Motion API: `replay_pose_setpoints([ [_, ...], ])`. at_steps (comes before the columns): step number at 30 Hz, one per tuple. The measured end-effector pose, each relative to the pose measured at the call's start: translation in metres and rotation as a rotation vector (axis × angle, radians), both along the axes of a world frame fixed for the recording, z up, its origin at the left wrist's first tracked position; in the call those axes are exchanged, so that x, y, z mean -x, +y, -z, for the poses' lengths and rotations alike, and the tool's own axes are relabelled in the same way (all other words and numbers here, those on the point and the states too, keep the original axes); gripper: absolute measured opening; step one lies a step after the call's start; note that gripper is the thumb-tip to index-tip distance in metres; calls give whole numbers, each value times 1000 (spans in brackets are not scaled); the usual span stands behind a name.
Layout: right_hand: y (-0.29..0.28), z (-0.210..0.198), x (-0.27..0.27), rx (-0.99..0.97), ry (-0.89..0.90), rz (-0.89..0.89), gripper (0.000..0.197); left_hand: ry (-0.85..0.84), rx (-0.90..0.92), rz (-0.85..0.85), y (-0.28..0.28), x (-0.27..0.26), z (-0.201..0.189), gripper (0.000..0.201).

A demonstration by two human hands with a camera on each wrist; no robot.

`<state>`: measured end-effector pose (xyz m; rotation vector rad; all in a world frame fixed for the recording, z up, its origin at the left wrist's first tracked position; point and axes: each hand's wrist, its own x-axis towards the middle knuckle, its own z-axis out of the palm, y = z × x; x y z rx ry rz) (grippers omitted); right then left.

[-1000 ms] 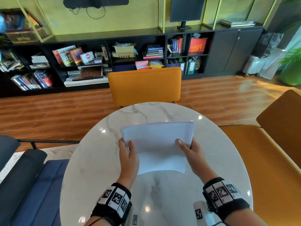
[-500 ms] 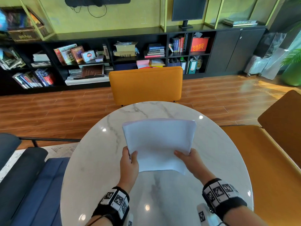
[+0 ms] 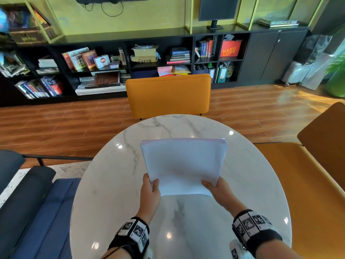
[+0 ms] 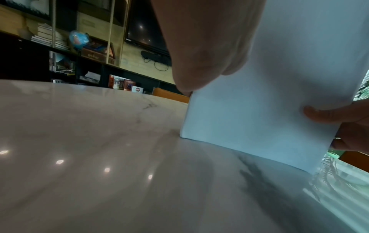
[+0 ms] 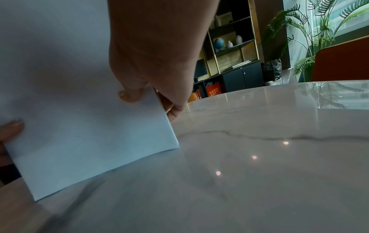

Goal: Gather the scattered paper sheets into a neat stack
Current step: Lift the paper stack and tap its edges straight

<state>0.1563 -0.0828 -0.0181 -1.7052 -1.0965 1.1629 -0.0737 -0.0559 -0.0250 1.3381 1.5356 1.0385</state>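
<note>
A stack of white paper sheets (image 3: 183,165) stands on its lower edge on the round marble table (image 3: 115,184), leaning away from me. My left hand (image 3: 151,189) grips its left side near the bottom, thumb on the near face. My right hand (image 3: 216,187) grips the right side the same way. In the left wrist view the paper stack (image 4: 279,110) has its bottom edge touching the tabletop, and my right thumb shows at the far side. In the right wrist view my right hand (image 5: 147,97) pinches the paper stack (image 5: 79,126), thumb in front and fingers behind.
An orange chair (image 3: 168,96) stands at the table's far side and another orange seat (image 3: 308,184) at the right. A dark blue chair (image 3: 33,202) is at the left. Black bookshelves (image 3: 130,62) line the far wall.
Both hands have slid down along the sides of the stack toward its lower corners. The stack stays upright on the table, its top edges looking more even.
</note>
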Motion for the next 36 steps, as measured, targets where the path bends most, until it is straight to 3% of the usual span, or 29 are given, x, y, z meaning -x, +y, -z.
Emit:
replay_pose_setpoints([
  [7, 3, 10, 2, 1, -70, 7, 37, 71, 61, 7, -6, -1, 22, 10],
  [13, 5, 15, 7, 15, -7, 55, 37, 94, 127, -4, -5, -1, 24, 38],
  [20, 2, 11, 12, 18, 84, 70, 34, 50, 147, -55, -6, -7, 15, 31],
  [29, 2, 0, 4, -22, 158, 91, 32, 32, 165, -55, -12, -8, -7, 40],
  [36, -8, -5, 2, -26, 96, 102, 21, -11, 245, -48, -17, -10, -10, 37],
])
